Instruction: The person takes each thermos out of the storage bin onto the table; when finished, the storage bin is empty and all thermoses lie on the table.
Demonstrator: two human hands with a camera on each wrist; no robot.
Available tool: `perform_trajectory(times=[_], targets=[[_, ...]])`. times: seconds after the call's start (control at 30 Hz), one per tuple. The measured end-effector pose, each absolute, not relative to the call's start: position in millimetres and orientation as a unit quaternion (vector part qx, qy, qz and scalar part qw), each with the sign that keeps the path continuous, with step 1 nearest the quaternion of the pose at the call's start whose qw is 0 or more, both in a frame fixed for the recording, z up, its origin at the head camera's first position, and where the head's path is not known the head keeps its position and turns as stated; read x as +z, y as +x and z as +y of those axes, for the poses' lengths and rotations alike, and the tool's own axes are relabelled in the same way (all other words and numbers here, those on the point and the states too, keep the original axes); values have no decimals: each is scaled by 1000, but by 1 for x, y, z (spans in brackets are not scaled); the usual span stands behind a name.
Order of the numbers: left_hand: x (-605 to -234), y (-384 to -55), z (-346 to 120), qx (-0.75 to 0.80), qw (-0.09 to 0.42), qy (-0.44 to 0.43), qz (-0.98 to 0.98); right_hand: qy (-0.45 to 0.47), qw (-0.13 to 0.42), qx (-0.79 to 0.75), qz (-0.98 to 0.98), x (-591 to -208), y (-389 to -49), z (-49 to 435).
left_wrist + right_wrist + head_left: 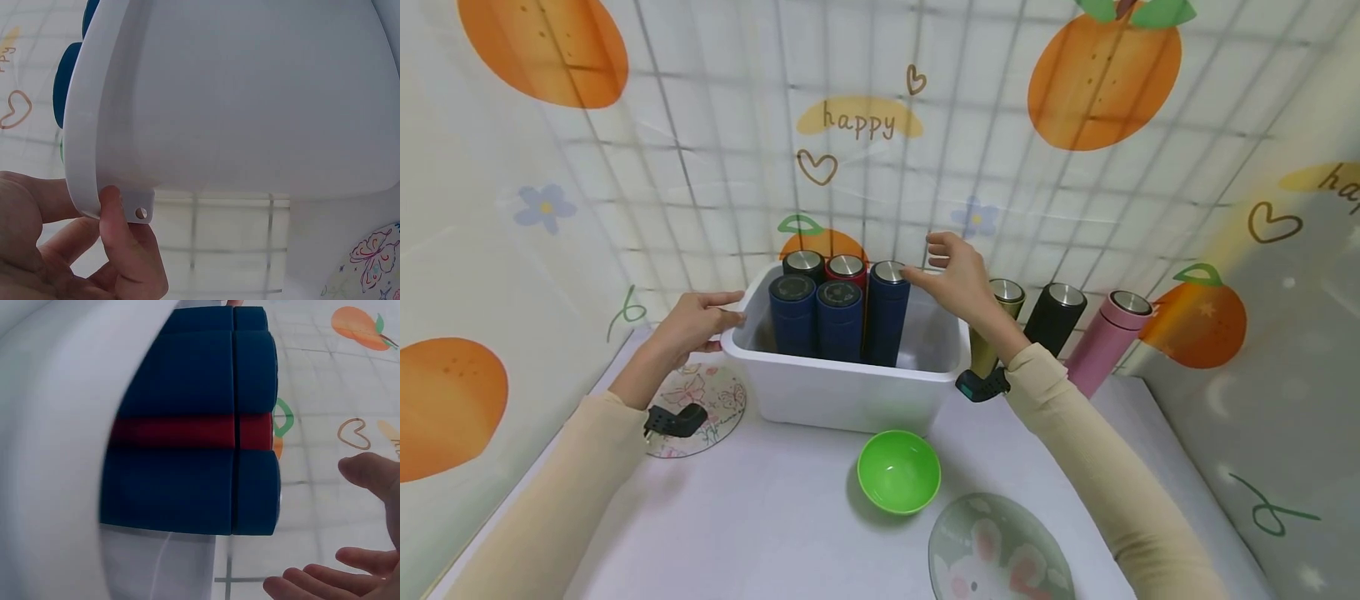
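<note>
Well, rightmost blue bottle (886, 321): we saw it standing in the white bin (850, 400), its cap just beside the right thumb.
Right hand (958, 277): we saw thumb and fingers parted wide.
Left hand (694, 323): we saw it pinching the bin's rim.
Green bowl (898, 473): sat before us, near the bin.
</note>
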State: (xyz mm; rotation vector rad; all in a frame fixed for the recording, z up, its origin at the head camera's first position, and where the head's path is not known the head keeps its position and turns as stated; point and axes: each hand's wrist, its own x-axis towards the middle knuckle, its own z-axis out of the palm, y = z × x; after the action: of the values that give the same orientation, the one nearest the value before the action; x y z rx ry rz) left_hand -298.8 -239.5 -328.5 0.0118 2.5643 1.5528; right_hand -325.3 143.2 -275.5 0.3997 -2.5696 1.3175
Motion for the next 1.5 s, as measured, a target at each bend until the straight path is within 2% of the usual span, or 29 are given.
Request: perform_trajectory(times=[0.43, 1.1, 1.5], targets=[[-329, -300, -240, 516, 73, 1, 854, 132, 98, 431, -887, -278, -341, 132], [-328, -299, -238, 520, 73, -2, 851, 157, 40, 398, -903, -290, -360, 120], [-329, -301, -238, 515, 71, -8, 854, 170, 31, 388, -905, -305, -369, 117]])
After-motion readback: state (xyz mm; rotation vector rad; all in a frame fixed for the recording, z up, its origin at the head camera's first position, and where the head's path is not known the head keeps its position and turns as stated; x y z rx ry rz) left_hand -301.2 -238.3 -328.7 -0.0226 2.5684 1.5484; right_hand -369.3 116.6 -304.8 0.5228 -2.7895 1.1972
